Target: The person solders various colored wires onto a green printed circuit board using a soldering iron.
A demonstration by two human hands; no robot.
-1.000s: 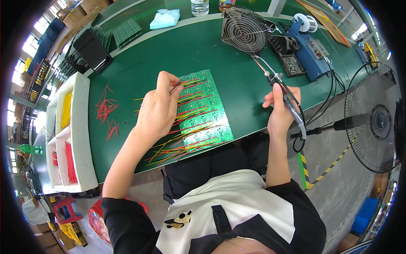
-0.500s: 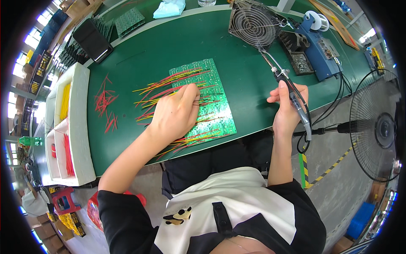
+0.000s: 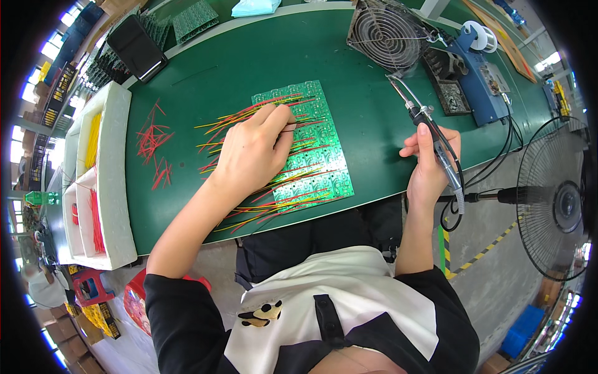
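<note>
A green panel of circuit boards (image 3: 337, 177) lies on the green bench, with rows of red, yellow and dark wires (image 3: 240, 117) reaching out past its left edge. My left hand (image 3: 252, 149) rests over these wires, thumb and finger pinched together at the middle of the panel's upper half. A thin dark wire seems to come from that pinch; its held end is hidden. In my right hand (image 3: 426, 171) is a soldering iron (image 3: 443, 159), tip pointing up and left, apart from the panel. The iron's black cord loops down beside my wrist.
Loose red wires (image 3: 153, 140) lie left of the panel, near a white foam box (image 3: 118, 230) of yellow and red wires. A fume fan (image 3: 385, 38), a blue soldering station (image 3: 476, 87) and a solder reel (image 3: 483, 36) stand far right. A large fan (image 3: 560, 202) stands beside the bench.
My left hand has moved up slightly along the panel, uncovering lower wires. The soldering iron stays in my right hand, still away from the panel. The whole view has shifted a little.
</note>
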